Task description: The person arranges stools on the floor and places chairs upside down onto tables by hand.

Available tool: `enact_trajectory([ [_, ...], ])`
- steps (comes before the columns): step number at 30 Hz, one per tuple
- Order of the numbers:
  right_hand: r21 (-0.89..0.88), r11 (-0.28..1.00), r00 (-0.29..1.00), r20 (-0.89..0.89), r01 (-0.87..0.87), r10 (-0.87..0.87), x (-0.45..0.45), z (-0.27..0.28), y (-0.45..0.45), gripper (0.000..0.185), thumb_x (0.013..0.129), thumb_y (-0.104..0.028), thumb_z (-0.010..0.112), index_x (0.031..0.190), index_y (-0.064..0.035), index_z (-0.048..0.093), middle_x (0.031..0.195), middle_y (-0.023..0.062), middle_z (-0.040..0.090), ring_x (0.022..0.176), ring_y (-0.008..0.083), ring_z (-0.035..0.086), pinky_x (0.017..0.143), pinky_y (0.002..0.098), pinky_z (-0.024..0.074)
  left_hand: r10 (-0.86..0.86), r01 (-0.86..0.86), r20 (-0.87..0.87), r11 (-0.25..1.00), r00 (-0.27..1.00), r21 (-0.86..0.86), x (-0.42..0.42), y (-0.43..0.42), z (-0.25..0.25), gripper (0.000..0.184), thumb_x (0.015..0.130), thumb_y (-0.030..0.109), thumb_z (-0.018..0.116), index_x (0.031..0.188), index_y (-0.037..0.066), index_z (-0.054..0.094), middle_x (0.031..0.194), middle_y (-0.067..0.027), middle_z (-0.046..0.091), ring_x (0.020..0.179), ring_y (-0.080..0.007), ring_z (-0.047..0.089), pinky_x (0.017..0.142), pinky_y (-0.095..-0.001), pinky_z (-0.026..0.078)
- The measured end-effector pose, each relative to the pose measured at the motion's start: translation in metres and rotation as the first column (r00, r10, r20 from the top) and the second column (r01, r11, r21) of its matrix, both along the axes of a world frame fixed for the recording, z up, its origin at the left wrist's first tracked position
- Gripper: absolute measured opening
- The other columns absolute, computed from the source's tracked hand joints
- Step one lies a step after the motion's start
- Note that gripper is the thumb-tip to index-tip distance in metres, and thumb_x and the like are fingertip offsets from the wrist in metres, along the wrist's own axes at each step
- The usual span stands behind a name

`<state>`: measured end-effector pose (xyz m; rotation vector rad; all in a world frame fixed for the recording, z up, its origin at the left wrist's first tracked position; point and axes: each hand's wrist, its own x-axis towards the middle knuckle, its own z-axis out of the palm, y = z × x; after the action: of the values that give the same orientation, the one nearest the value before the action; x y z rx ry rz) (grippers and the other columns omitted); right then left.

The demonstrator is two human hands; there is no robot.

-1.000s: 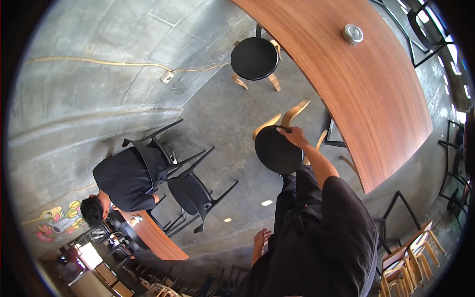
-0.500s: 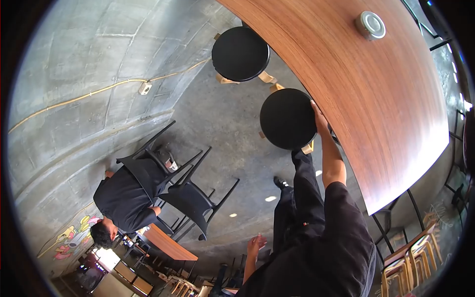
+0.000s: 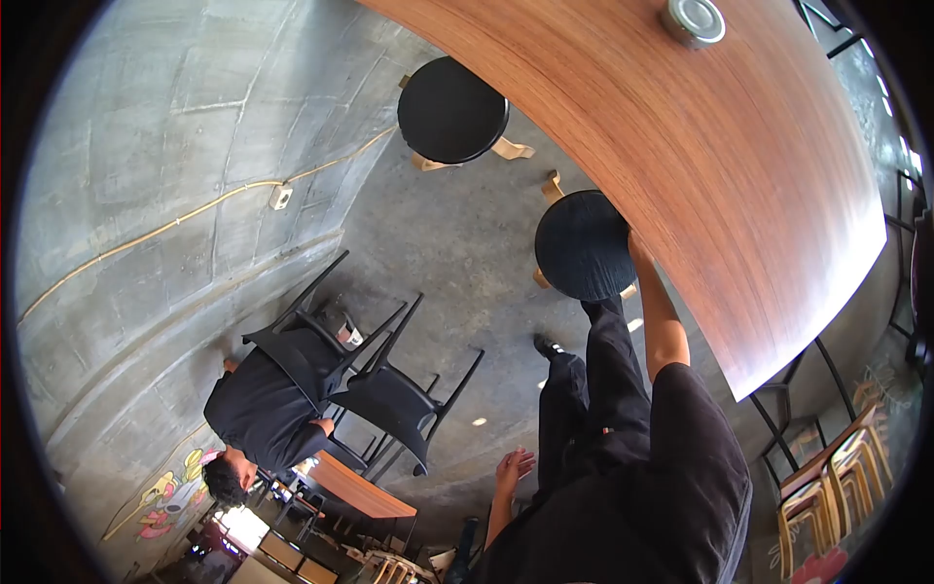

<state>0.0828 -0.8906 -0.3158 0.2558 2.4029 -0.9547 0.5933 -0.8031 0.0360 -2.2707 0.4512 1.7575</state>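
A round stool with a black seat (image 3: 584, 245) and pale wooden legs is just beside the long edge of the wooden worktop (image 3: 700, 175), its seat facing up and its right rim meeting that edge in the view; whether every leg rests on the concrete floor (image 3: 467, 224) cannot be told. The person's right hand (image 3: 635, 249) is at the rim of this stool, its fingers mostly hidden, so how tightly they are closed on it cannot be told. The left hand (image 3: 516, 469) is well apart from the right, held low beside the body, empty, with its fingers loosely extended. A second black-topped stool (image 3: 452, 109) stands farther along the same edge, near the grey wall (image 3: 224, 88), where a yellow cable (image 3: 175, 222) runs to a socket box (image 3: 280, 198). A round tin (image 3: 694, 21) sits on the worktop. To the left, another person in dark clothing (image 3: 268, 404) bends over near a black chair (image 3: 394, 399). Wooden stools (image 3: 827, 506) are grouped at lower right.
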Motion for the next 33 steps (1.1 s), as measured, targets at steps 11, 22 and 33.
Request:
enact_trajectory([
  [11, 0.111, 0.931, 0.933, -0.057, -0.349, 0.356, 0.02, -0.003, 0.022, 0.081, 0.082, -0.051, 0.07, 0.139, 0.0003, 0.045, 0.137, 0.0272, 0.049, 0.129, 0.0396, 0.045, 0.108, 0.046, 0.0351, -0.117, 0.106, -0.078, 0.986, 0.99, -0.128, 0.061, -0.013, -0.021, 0.046, 0.096, 0.04, 0.059, 0.117, -0.001, 0.059, 0.108, -0.0138, 0.069, 0.094, -0.0204, 0.067, 0.083, -0.0328, 0.054],
  [22, -0.211, 0.563, 0.467, 0.371, -0.799, 0.803, 0.311, 0.196, 0.016, 0.047, 0.083, -0.053, 0.056, 0.081, -0.0102, 0.075, 0.077, 0.0094, 0.071, 0.072, 0.0214, 0.07, 0.068, 0.0354, 0.0562, -0.449, 0.288, -0.224, 0.81, 0.865, -0.51, 0.116, -0.175, -0.032, 0.039, 0.094, 0.042, 0.061, 0.107, 0.005, 0.062, 0.098, -0.0068, 0.071, 0.081, -0.0143, 0.066, 0.068, -0.0255, 0.049],
  [33, -0.265, 0.696, 0.717, 0.025, -0.667, 0.696, 0.324, 0.434, 0.05, 0.054, 0.087, -0.054, 0.062, 0.117, -0.0094, 0.066, 0.105, 0.0119, 0.07, 0.1, 0.0255, 0.066, 0.089, 0.0357, 0.0506, -0.864, 0.198, -0.317, 0.415, 0.39, -0.888, -0.06, -0.292, 0.101, 0.02, 0.096, 0.021, 0.063, 0.1, 0.002, 0.059, 0.095, -0.0068, 0.069, 0.083, -0.0106, 0.062, 0.075, -0.0247, 0.049],
])
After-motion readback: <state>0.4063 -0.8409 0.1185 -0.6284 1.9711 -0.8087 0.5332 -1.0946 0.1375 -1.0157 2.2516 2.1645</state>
